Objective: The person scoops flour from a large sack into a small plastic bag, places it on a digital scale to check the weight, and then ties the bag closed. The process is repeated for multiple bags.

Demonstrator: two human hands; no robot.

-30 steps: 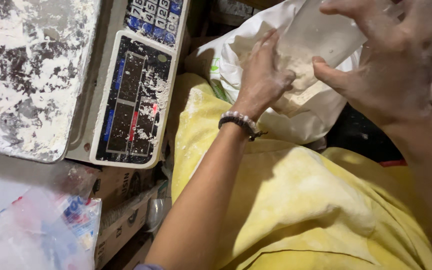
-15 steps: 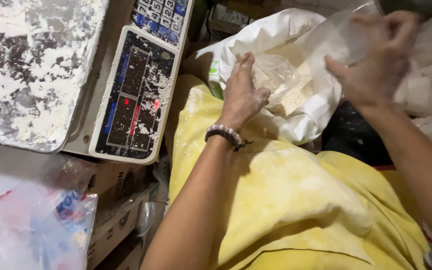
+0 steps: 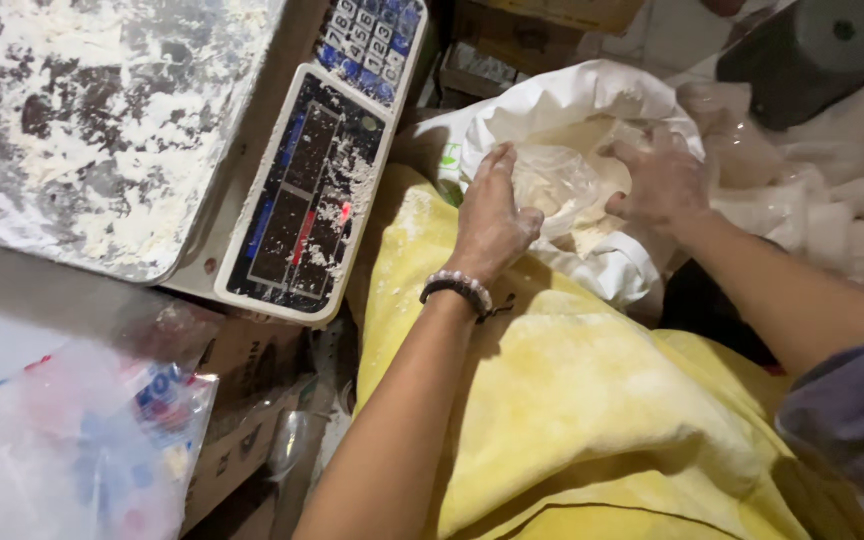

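Nearest me, one yellow cloth [image 3: 592,420] covers my lap, with one printed plastic packet [image 3: 82,450] down at my left. Beyond it my left hand [image 3: 492,215] grips one side of the single clear plastic bag [image 3: 552,180], fingers curled on the film, while my right hand [image 3: 662,185] holds the other side, fingers spread and dusted. The bag sits inside the mouth of one white flour sack [image 3: 592,100]. I judge the thin film could slip or tear under the flour's weight and spill powder onto the cloth. Farther off stand one flour-caked weighing scale [image 3: 312,190], several filled bags [image 3: 852,200], not countable, and one dark roll [image 3: 812,50].
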